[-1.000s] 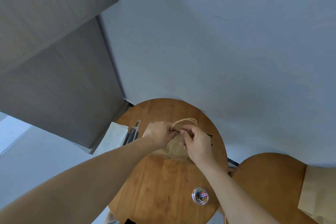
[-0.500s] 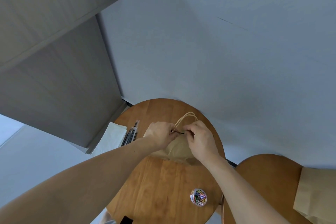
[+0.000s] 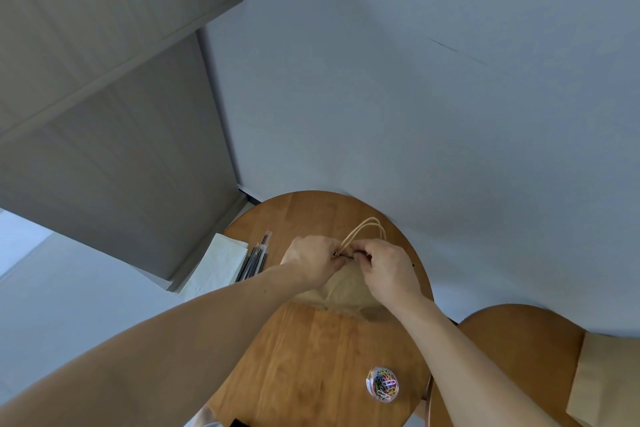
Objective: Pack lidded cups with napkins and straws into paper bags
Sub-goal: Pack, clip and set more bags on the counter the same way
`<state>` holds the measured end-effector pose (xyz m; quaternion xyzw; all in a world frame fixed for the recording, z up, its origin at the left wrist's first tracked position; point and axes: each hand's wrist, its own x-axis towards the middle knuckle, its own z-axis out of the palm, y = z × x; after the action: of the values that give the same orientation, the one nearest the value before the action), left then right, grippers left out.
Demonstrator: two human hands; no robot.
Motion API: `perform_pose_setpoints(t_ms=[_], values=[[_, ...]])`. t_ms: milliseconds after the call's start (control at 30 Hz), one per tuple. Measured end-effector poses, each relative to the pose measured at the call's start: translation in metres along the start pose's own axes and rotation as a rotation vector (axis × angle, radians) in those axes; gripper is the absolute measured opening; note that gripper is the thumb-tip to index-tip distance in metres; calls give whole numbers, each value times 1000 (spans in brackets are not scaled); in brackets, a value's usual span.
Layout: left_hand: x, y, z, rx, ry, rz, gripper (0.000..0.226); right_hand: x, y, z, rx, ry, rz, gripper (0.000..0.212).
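Clear plastic formed the round tub (image 3: pixel 382 384) of coloured paper clips at the near edge of the round wooden table (image 3: pixel 304 357). At table centre stood the creased brown paper bag (image 3: pixel 346 291). The left hand (image 3: pixel 311 262) and right hand (image 3: pixel 388 269) both pinched its top edge, with the twine handles (image 3: pixel 367 229) looping just beyond. Dark straws (image 3: pixel 252 258) and white napkins (image 3: pixel 218 265) lay at the table's left edge.

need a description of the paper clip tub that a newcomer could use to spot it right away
Find the round wooden table bearing the paper bag. On its near right edge, apart from the bag, stands a small clear round tub. It is the only multicoloured thing there, full of bright paper clips.
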<state>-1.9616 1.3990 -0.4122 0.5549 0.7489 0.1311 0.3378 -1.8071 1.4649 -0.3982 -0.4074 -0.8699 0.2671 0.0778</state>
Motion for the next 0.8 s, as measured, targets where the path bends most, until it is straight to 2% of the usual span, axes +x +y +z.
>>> perform_pose_setpoints(t_ms=[233,567,800], values=[[2,0,0,39,-7,4,24,4,6,2,-40,-10,4,24],[3,0,2,74,25,31,23,7,7,0,90,-2,117,15],[3,1,2,78,15,58,26,6,8,1,95,20,57,13]])
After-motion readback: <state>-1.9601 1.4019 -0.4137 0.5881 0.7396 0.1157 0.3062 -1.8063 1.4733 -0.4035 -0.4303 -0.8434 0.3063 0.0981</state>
